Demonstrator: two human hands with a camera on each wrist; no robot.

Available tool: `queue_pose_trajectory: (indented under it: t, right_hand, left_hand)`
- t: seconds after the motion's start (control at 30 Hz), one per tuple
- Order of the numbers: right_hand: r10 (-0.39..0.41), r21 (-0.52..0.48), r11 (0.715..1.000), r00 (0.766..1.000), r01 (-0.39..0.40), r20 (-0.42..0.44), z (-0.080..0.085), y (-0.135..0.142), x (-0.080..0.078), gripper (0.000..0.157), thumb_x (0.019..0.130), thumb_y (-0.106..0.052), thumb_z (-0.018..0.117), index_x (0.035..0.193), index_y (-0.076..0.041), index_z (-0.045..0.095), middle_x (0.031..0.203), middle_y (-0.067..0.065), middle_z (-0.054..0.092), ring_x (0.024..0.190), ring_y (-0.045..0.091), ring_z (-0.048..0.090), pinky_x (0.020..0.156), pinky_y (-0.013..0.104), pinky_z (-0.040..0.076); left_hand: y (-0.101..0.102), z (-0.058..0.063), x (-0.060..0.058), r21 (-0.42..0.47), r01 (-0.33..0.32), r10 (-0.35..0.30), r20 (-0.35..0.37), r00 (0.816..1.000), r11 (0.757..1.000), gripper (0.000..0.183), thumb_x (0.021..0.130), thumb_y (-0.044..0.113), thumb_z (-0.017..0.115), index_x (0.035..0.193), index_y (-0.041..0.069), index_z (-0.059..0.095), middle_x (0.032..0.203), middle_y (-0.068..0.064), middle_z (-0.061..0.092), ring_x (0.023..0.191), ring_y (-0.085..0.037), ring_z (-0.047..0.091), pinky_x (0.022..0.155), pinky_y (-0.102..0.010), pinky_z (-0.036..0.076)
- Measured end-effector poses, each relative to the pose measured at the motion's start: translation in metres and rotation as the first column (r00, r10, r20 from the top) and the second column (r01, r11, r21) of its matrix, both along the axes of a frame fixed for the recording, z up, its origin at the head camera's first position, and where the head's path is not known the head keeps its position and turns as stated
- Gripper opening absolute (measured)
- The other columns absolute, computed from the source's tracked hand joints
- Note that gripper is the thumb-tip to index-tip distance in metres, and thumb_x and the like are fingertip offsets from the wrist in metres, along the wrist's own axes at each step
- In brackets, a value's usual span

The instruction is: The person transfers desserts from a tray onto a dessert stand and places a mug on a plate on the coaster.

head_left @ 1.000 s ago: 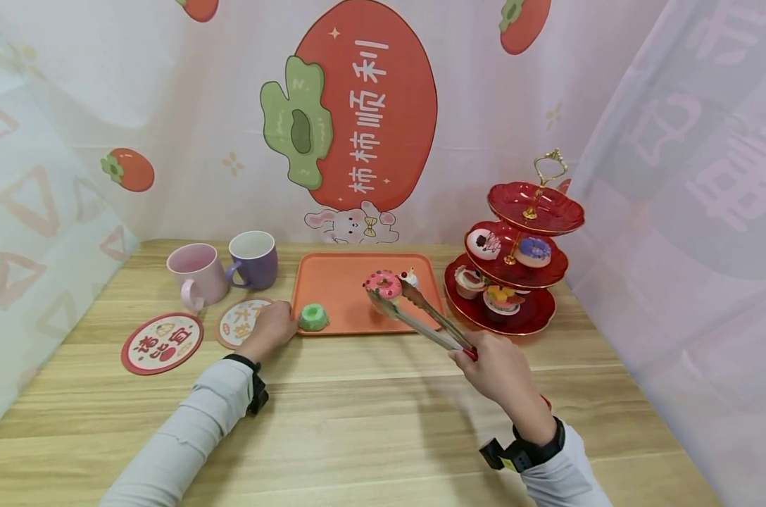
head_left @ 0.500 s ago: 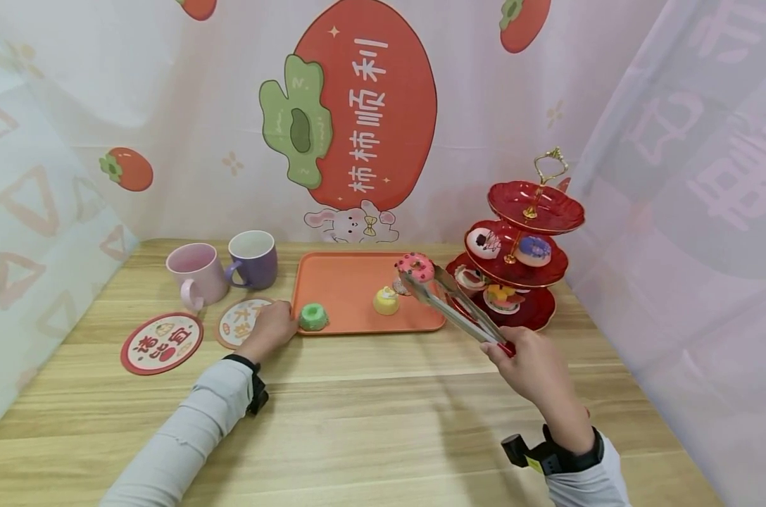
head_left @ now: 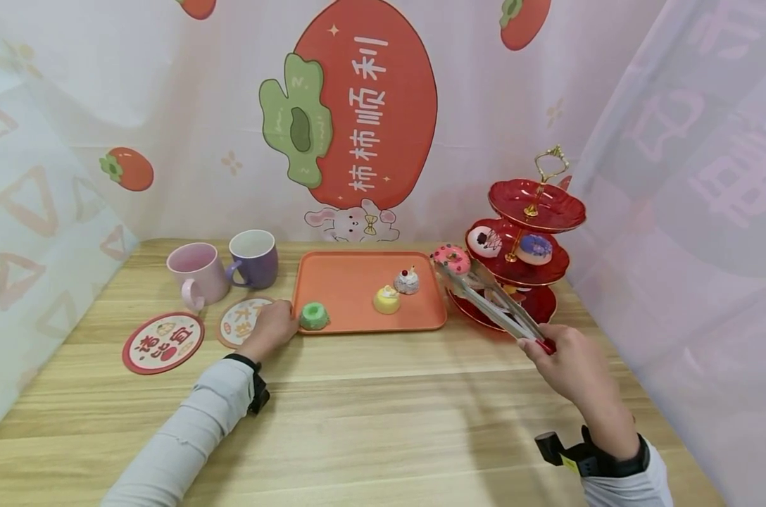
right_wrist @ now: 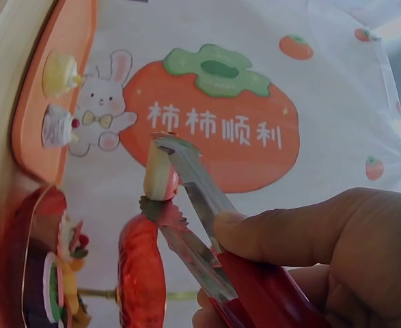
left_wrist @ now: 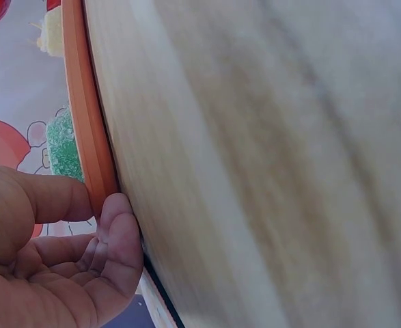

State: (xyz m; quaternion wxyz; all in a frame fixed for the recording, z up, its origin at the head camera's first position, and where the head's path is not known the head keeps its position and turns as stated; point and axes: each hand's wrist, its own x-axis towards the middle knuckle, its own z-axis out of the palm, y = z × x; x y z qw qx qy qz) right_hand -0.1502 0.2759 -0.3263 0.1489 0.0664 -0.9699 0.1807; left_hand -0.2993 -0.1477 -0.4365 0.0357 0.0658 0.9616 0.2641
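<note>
My right hand [head_left: 576, 362] grips metal tongs [head_left: 493, 303] with red handles. Between the tongs' tips is a pink donut [head_left: 451, 260] dotted with small coloured bits, held up at the left side of the red tiered stand [head_left: 550, 313]. In the right wrist view the donut [right_wrist: 160, 174] shows edge-on, pale below and pink on top. My left hand [head_left: 270, 331] pinches the left front corner of the orange tray [head_left: 345, 274], thumb over the rim and fingers beneath, as the left wrist view shows. On the tray sit a green ring cake [head_left: 314, 316], a yellow cake [head_left: 386, 300] and a white cake [head_left: 407, 281] topped with a cherry.
The stand's middle tier carries a white donut [head_left: 484, 241] and a purple donut [head_left: 535, 249]; fruit-topped cakes [right_wrist: 70, 273] lie on its bottom tier. At left stand a pink mug [head_left: 197, 273] and a purple mug [head_left: 253, 259], with two round coasters [head_left: 163, 343] in front.
My right hand has carried the donut in the tongs rightward from over the tray to the stand, uncovering the yellow and white cakes. My left hand stays at the tray corner.
</note>
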Motion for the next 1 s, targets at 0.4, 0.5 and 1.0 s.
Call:
queue_pose_trajectory:
  t: [0.4, 0.5, 1.0]
  right_hand:
    - [0.008, 0.027, 1.0, 0.997, -0.006, -0.082, 0.002, 0.023, 0.009, 0.021, 0.081, -0.017, 0.071, 0.088, 0.002, 0.067, 0.058, -0.003, 0.046, 0.051, 0.013, 0.038, 0.045, 0.03, 0.029]
    - [0.004, 0.039, 0.999, 0.994, 0.0, -0.106, 0.003, 0.028, 0.012, 0.021, 0.08, -0.016, 0.072, 0.086, 0.003, 0.066, 0.057, -0.003, 0.043, 0.05, 0.013, 0.037, 0.045, 0.03, 0.028]
    - [-0.059, 0.102, 0.993, 0.997, 0.063, -0.042, 0.018, 0.059, 0.01, 0.024, 0.084, -0.023, 0.068, 0.088, 0.001, 0.066, 0.056, -0.003, 0.046, 0.049, 0.016, 0.038, 0.045, 0.032, 0.029]
  left_hand:
    - [0.002, 0.005, 0.002, -0.009, -0.011, 0.011, -0.004, 1.0, 1.0, 0.019, 0.087, 0.006, 0.053, 0.069, 0.001, 0.051, 0.064, -0.009, 0.049, 0.058, -0.024, 0.046, 0.056, -0.034, 0.038]
    - [0.002, 0.003, 0.002, -0.001, 0.003, -0.003, -0.031, 1.0, 1.0, 0.018, 0.086, 0.005, 0.053, 0.069, 0.002, 0.051, 0.063, -0.009, 0.049, 0.056, -0.023, 0.046, 0.054, -0.033, 0.038]
    - [0.002, 0.002, 0.003, -0.025, 0.012, -0.013, -0.059, 0.998, 1.0, 0.025, 0.087, 0.006, 0.054, 0.064, 0.005, 0.045, 0.058, -0.006, 0.042, 0.053, -0.021, 0.04, 0.053, -0.032, 0.033]
